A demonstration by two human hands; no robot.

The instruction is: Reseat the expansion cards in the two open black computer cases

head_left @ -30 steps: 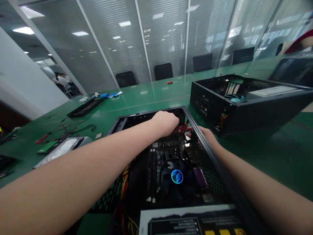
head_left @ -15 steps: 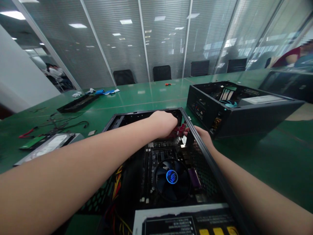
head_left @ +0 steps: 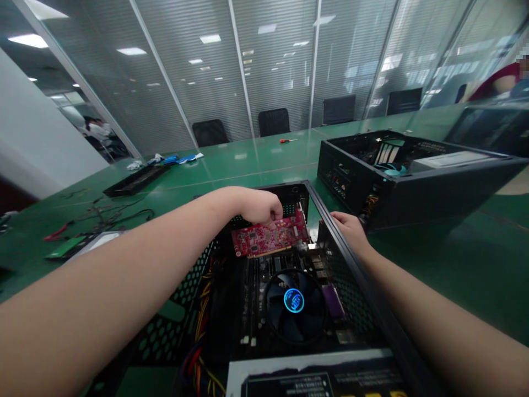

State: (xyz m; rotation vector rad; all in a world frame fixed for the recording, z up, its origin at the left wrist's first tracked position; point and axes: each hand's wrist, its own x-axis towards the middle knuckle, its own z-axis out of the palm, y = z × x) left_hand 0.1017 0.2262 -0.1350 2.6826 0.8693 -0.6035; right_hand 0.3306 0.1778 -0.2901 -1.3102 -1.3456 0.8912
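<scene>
My left hand (head_left: 262, 208) pinches the upper edge of a red graphics card (head_left: 268, 236). The card is tilted above the motherboard (head_left: 273, 264) inside an open black computer case (head_left: 351, 253). Its gold contact edge faces down, apart from the board as far as I can see. Outside the case's right side, my right hand (head_left: 349, 229) has its fingers closed against the metal rail; some fingertips are hidden behind it. Nearer me, a round CPU fan (head_left: 294, 300) with a lit blue centre sits on the board. A labelled power supply (head_left: 309, 375) lies at the near end.
A second open black case (head_left: 430, 193) stands to the right. On the left are a hard drive (head_left: 97, 242), loose cables (head_left: 111, 215) and a long black panel (head_left: 136, 179). A red-handled screwdriver (head_left: 286, 140) lies toward the far edge. A person (head_left: 498, 82) is at the far right.
My left hand has lifted the graphics card up and to the left, so its face now shows. My right hand's fingers have drawn back from the card to the case rail.
</scene>
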